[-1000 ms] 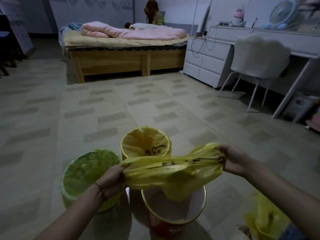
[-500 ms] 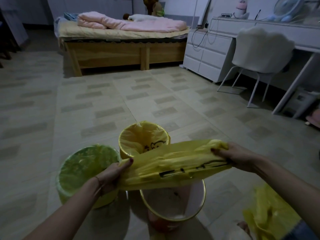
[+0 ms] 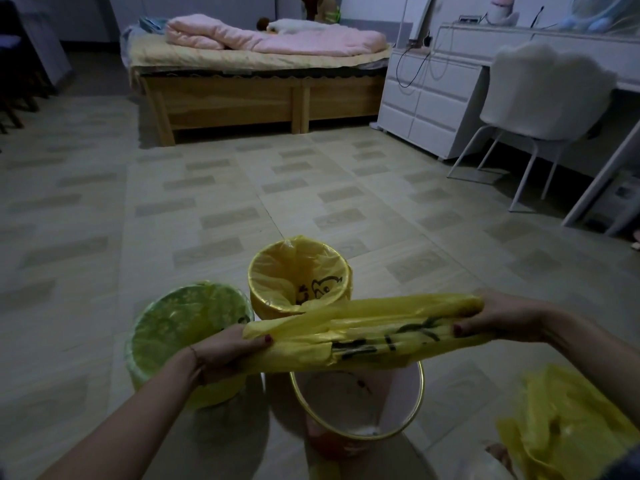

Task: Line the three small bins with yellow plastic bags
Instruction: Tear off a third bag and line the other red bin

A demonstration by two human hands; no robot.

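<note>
Head cam, only one view here. Both hands are up over the bins with a yellow bag (image 3: 363, 336) stretched between them. The left hand (image 3: 227, 348) pinches the bag's left end, thumb on top, and the right hand (image 3: 502, 317) grips the right end with its fingers curled around the plastic. The bag is pulled out long, its long axis running left to right and tilting up a bit toward the right, with black print on the side facing the camera.

Right under it, nearest the camera, sits the pink bin (image 3: 360, 400) with a gold rim, no liner in it. The green bin (image 3: 188, 336) to the left has a bag in it already, and so does the yellow bin (image 3: 299, 275) just behind, farther out on the tiled floor (image 3: 207, 202). The three bins are bunched close together.

More crumpled yellow bags (image 3: 568, 424) lie at the near right. Far back there's a wooden bed (image 3: 256, 95) with a pink blanket, and a white chair (image 3: 540, 95) on the right.
</note>
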